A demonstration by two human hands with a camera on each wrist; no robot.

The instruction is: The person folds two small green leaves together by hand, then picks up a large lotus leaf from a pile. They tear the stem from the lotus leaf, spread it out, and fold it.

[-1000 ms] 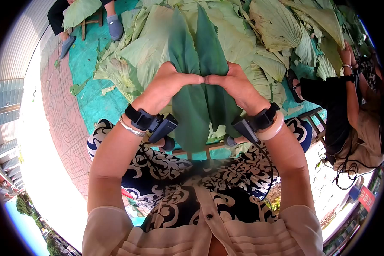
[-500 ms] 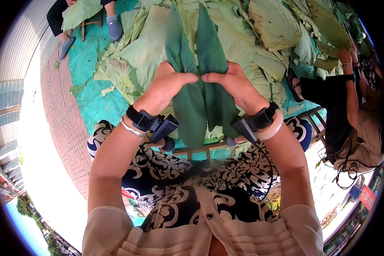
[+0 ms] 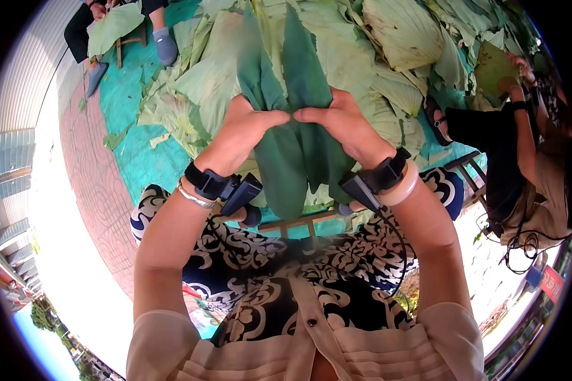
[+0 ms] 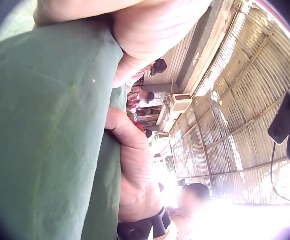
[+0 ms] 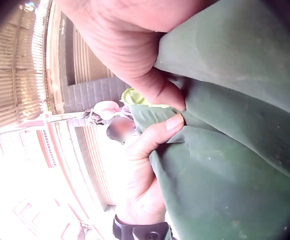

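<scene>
A dark green folded leaf (image 3: 283, 168) hangs between both hands, its two pointed upper parts standing apart in the head view. The left hand (image 3: 245, 130) grips its left side, thumb across the front and fingers hidden behind. The right hand (image 3: 346, 130) holds the right side the same way, and the two thumb tips nearly meet at the middle. In the left wrist view the leaf (image 4: 50, 130) covers the left part; the right wrist view shows creases in the leaf (image 5: 225, 165) by the thumbs.
A large heap of pale green leaves (image 3: 216, 76) lies on a teal sheet (image 3: 149, 149) beyond the hands. Another person holds a leaf (image 3: 115, 28) at the upper left. A person in dark trousers (image 3: 483, 136) sits at the right, near a wooden stool (image 3: 473, 174).
Both hands have shifted slightly left with the leaf. The thumb tips have parted a little, and the leaf's upper points stand wider apart. At the upper right, the other person's leaf has moved lower.
</scene>
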